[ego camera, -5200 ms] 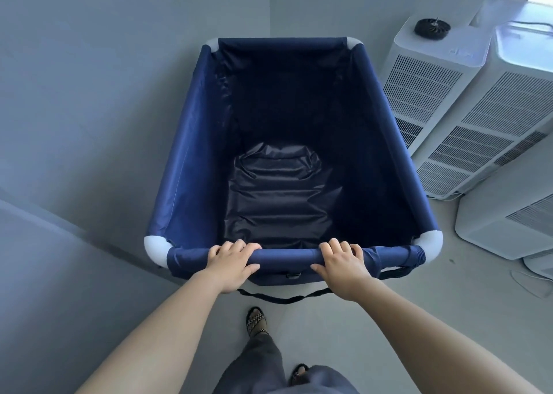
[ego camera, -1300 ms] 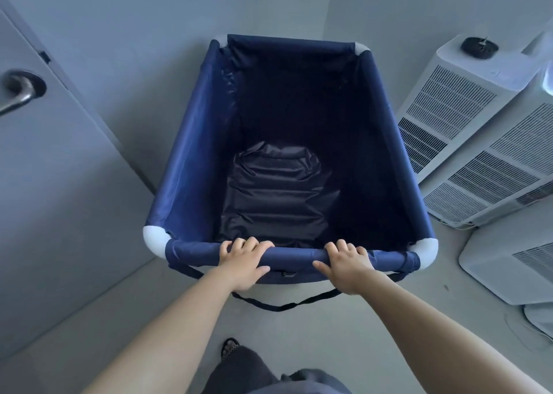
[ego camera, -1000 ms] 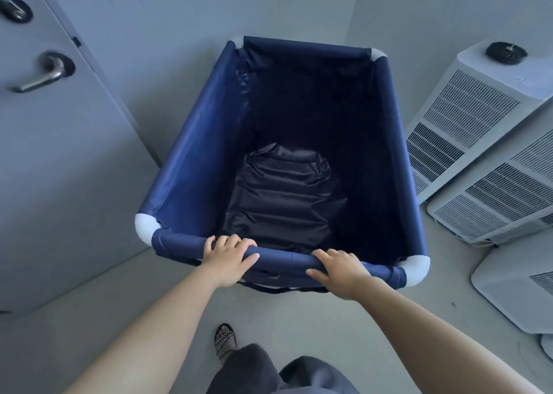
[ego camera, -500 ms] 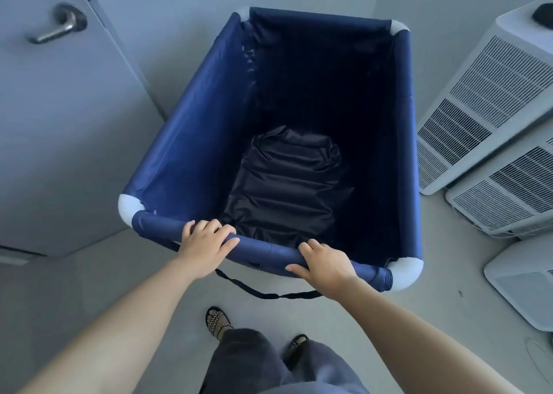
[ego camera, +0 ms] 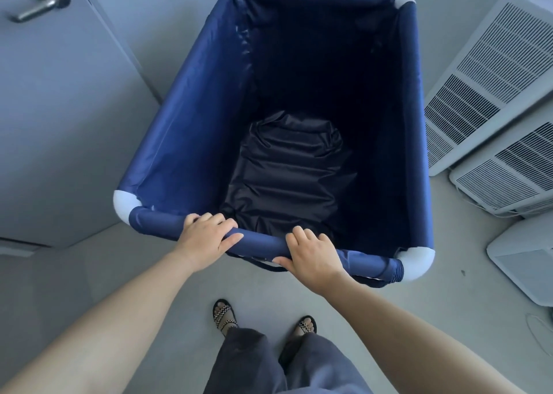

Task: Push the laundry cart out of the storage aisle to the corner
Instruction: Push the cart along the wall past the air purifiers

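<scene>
While both hands are wrapped over the near rail, the cart is held ready to be pushed. The left hand [ego camera: 206, 238] is curled over the fabric-covered rail [ego camera: 263, 242] toward its left end. The right hand [ego camera: 311, 257] is clamped on it nearer the middle, with the thumb tucked underneath.

The rail belongs to the laundry cart [ego camera: 191, 118], a deep box of navy fabric hung on a tube frame with white corner caps [ego camera: 124, 203]. A crumpled dark liner [ego camera: 287, 178] is seen at its bottom, so the load is judged light, easily swung and easily oversteered. The fabric walls look soft and would probably give if pressed. The covered rail is judged the one firm place to be gripped, though its smooth cloth may slip under the palms.

The cart is stood on the grey floor [ego camera: 119, 268], close beside a grey door [ego camera: 59, 124] on the left and just beside white vented units [ego camera: 484, 88] on the right.
</scene>
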Tool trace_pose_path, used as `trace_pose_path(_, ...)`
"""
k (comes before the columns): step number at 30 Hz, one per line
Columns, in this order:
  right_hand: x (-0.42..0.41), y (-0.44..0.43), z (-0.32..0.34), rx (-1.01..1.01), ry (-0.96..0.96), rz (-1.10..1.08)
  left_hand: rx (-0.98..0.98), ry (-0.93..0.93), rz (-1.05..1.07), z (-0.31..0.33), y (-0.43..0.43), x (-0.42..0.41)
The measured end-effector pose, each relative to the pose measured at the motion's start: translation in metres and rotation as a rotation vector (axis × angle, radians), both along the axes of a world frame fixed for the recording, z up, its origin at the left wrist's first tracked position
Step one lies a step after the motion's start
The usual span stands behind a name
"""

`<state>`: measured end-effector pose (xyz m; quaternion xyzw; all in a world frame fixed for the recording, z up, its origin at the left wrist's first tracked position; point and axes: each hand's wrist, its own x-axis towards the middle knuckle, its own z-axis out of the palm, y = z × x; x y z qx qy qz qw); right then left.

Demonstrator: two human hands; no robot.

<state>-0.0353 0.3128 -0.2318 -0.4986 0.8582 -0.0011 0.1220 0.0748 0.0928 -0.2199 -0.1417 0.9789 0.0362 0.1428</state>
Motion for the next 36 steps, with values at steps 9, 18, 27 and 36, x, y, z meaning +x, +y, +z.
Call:
trace_pose_path(9, -0.003, -0.017, -0.006, -0.122, 0.023, -0.022, 0.077, 0.114, -0.202, -0.006, -0.04, -0.012)
trace_pose_path(18, -0.014, -0.029, -0.009, -0.226, 0.197, -0.073, 0.0, 0.329, -0.283, -0.013, -0.05, -0.027)
trace_pose_path(27, -0.039, -0.049, -0.007, -0.245, 0.245, -0.149, 0.025, 0.301, -0.366, -0.015, -0.072, -0.063)
trace_pose_path(36, -0.055, -0.065, -0.011, -0.232, 0.292, -0.244, 0.019, 0.359, -0.375, -0.014, -0.087, -0.09)
